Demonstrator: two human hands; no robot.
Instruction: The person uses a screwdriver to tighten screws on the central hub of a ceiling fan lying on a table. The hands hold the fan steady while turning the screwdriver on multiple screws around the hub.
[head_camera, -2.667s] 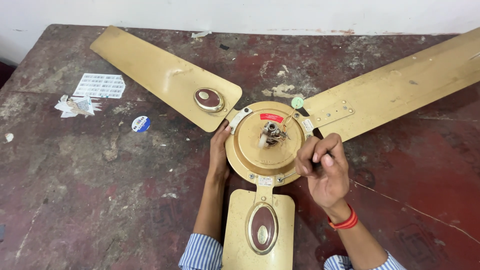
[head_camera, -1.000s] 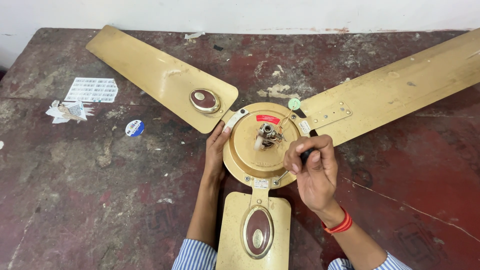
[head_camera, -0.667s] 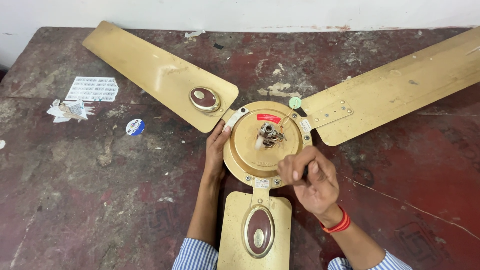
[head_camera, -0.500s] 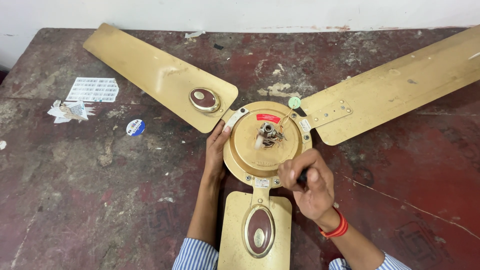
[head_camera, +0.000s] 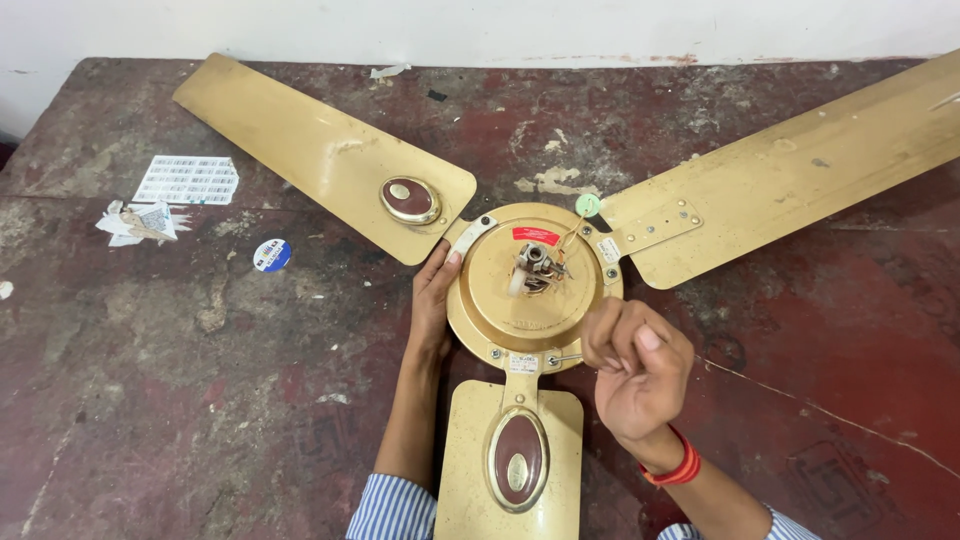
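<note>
L hand (head_camera: 432, 300) flat vs fan hub (head_camera: 530, 290) left rim | R hand (head_camera: 635, 365) fisted on thin tool (head_camera: 565, 358) at hub's lower-right edge

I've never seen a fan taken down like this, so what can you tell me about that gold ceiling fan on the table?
The gold metal ceiling fan lies flat on a worn dark-red table, its round motor housing facing up with wires showing at the centre. Three long blades spread outward, two bearing maroon oval plaques. The left hand rests against the housing's rim; the right hand is closed at its lower right edge.
</note>
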